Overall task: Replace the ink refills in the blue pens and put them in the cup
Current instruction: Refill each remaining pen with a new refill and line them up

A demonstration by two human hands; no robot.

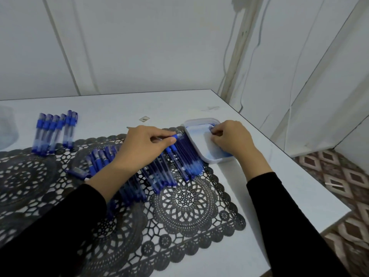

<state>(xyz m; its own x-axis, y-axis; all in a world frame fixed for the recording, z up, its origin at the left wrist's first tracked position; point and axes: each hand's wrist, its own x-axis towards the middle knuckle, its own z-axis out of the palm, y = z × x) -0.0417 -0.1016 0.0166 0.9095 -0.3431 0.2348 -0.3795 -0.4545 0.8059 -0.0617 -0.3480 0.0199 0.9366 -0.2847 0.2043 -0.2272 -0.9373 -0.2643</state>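
Many blue pens lie in a slanted row on a black lace mat at the middle of the white table. My left hand rests over this row and pinches the tip end of one blue pen between thumb and fingers. My right hand reaches into a shallow white tray to the right, its fingers curled on something small and blue at the tray's far corner; what it is stays unclear. A second group of capped blue pens lies at the far left.
A translucent cup stands at the left edge, half out of view. A lone pen cap or part lies on the mat left of the row. The table's right edge drops to a patterned floor. White walls stand close behind.
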